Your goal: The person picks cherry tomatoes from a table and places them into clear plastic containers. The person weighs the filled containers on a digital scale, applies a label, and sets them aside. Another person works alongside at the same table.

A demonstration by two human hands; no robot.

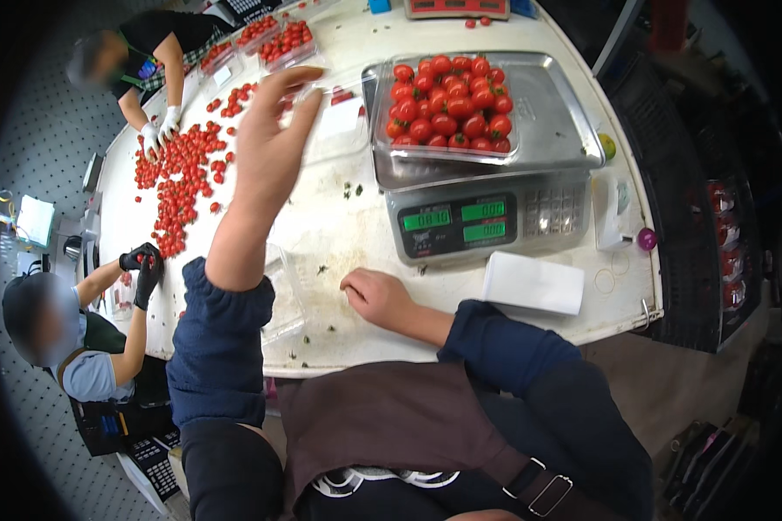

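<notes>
My left hand [267, 140] reaches over the table, thumb and fingers apart, with nothing visible between them. Just beyond its fingertips lies a clear plastic container [358, 146] with a white paper [341, 122] on it; whether they touch cannot be told. On the bare tabletop rests my right hand [378, 298], fingers curled and holding nothing. In front of it stands a digital weighing scale [554, 244] with a lit green display and a metal pan [554, 117]. Upon the pan sits an uncovered clear tub heaped with cherry tomatoes [453, 104].
Loose cherry tomatoes [182, 176] spread across the left. Two people work there, one in white gloves [163, 133], one in black gloves [144, 273]. Filled tubs [287, 45] stand beyond. A white paper stack [534, 283] lies right; flat clear plastic [280, 293] is beside my left forearm.
</notes>
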